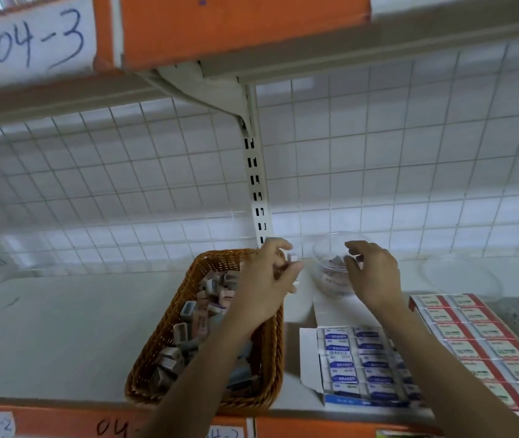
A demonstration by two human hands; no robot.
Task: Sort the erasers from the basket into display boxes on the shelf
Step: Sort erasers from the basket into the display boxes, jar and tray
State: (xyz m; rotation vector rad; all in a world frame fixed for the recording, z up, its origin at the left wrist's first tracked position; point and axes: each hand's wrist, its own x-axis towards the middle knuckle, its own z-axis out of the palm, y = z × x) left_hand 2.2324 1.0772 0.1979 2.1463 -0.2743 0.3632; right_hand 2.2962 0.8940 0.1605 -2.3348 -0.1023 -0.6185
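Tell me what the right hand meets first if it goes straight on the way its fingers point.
Probably the clear plastic bowl: the right hand points at its wall from close by, though depth is unclear.

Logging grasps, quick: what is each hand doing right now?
Left hand: pinches a small eraser by the basket.
Right hand: curled by the clear tub; cannot tell if it holds anything.

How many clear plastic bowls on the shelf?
2. One clear plastic bowl, holding small pieces, beside the right hand; second clear bowl further right, behind the red display box.
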